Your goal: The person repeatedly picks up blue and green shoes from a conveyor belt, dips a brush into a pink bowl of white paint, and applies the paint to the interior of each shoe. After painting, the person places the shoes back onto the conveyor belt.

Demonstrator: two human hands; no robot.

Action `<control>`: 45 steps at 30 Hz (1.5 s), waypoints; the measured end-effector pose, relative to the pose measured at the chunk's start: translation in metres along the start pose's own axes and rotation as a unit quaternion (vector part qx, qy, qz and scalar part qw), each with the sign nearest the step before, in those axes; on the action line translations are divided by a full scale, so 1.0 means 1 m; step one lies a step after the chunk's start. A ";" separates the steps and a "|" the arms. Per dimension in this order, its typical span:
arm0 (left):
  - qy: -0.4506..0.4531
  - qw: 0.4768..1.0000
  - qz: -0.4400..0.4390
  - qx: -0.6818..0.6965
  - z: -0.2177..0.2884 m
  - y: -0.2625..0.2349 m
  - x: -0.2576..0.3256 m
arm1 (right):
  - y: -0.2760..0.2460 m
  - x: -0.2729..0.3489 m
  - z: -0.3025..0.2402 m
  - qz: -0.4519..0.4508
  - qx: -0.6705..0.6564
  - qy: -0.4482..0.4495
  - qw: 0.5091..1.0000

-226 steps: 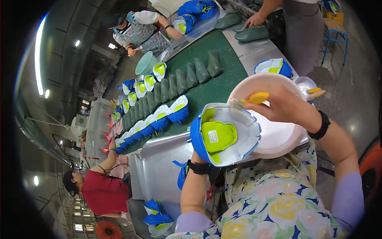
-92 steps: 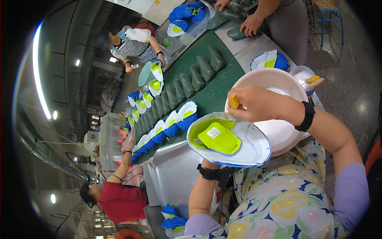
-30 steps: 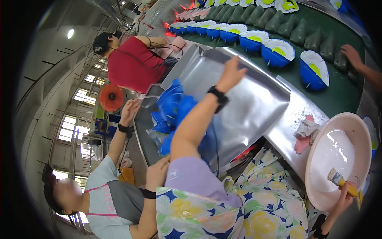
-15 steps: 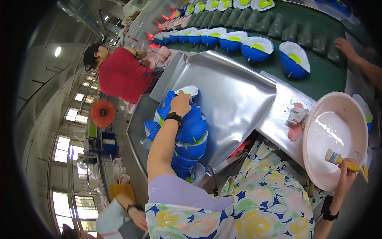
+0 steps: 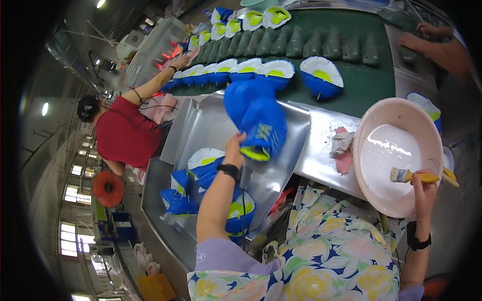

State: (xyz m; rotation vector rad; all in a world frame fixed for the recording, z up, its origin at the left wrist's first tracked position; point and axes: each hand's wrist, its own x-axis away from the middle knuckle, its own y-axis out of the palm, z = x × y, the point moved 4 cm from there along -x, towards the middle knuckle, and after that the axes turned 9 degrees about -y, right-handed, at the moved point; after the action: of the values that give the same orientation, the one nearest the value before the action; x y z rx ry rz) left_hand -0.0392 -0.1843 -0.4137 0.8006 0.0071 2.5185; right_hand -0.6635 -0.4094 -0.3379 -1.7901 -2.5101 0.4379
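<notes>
My left hand (image 5: pixel 234 152) grips a blue shoe upper (image 5: pixel 261 118) with a yellow-green lining at its edge, raised over the metal tray (image 5: pixel 278 173). Whether this is a single upper or two together I cannot tell. Below and left of it, more blue uppers (image 5: pixel 182 203) lie heaped in the tray. In my right hand (image 5: pixel 426 194) is a paintbrush (image 5: pixel 415 176) with a yellow handle, its pale bristles pointing left over a pink basin (image 5: pixel 433 143). White liquid (image 5: pixel 384 155) fills the basin's bottom. A second yellow handle (image 5: pixel 450 176) sticks out at the basin's right rim.
Beyond the tray runs a green belt (image 5: pixel 366 83) bearing dark shoe lasts (image 5: pixel 296 44) and rows of blue-and-white uppers (image 5: pixel 321 85). A stained rag (image 5: pixel 342 144) lies beside the basin. A person in red (image 5: pixel 131 128) reaches toward the belt at left; another person's hands (image 5: pixel 416 42) are at far right.
My left hand has lifted the blue upper from the heap and carried it up and right. The right hand still holds the brush over the basin. The person in red now stretches an arm toward the belt.
</notes>
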 end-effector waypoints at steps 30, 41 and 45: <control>0.573 0.678 0.075 -0.454 0.096 0.036 0.135 | 0.039 -0.072 -0.034 -0.315 0.214 -0.086 0.921; -0.047 0.858 -0.476 -0.186 0.040 0.236 0.161 | -0.011 -0.101 -0.082 -0.162 0.087 -0.253 0.950; -0.099 0.820 -0.529 -0.195 0.019 0.296 0.176 | -0.001 -0.104 -0.128 -0.177 0.037 -0.311 0.933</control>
State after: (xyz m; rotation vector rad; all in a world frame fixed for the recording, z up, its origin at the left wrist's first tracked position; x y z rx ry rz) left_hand -0.2875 -0.3662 -0.2589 0.6180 -0.1027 1.3090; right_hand -0.6051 -0.4796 -0.2000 -1.2552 -3.0641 1.2135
